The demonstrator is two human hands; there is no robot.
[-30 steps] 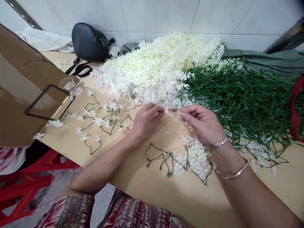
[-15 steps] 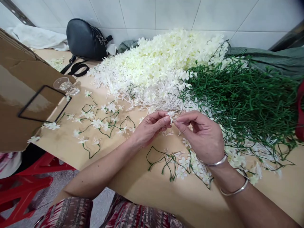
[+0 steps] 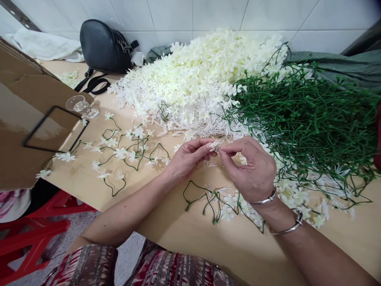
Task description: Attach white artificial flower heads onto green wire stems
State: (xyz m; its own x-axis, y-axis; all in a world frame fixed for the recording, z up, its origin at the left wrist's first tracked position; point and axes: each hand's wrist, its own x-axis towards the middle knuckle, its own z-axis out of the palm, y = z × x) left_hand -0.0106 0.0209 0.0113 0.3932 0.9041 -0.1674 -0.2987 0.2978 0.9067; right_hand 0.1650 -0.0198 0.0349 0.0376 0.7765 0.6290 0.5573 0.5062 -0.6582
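Between the thumb and fingers of my left hand [image 3: 190, 159] is a small white artificial flower [image 3: 214, 146]. My right hand [image 3: 253, 171] meets it from the right, thumb and forefinger pinched on a thin white stamen at the flower. The fingertips partly cover both pieces. Just below my hands lie green plastic stems [image 3: 195, 198] with loose white petals [image 3: 228, 213] beside them. To the left, several green stems carry finished-looking white flowers [image 3: 120, 153].
Behind my hands rises a heap of cream flowers [image 3: 205, 67] with white stamens [image 3: 193, 123] at its front. A pile of green stems [image 3: 309, 119] is at right. A black bag [image 3: 102, 47], clear plastic cup [image 3: 81, 106] and cardboard box [image 3: 26, 91] stand left; red stools [image 3: 29, 242] are below.
The flower has turned in my left fingers, and thin white strands now show at it. My right hand has shifted slightly left. The whole view has tilted a little.
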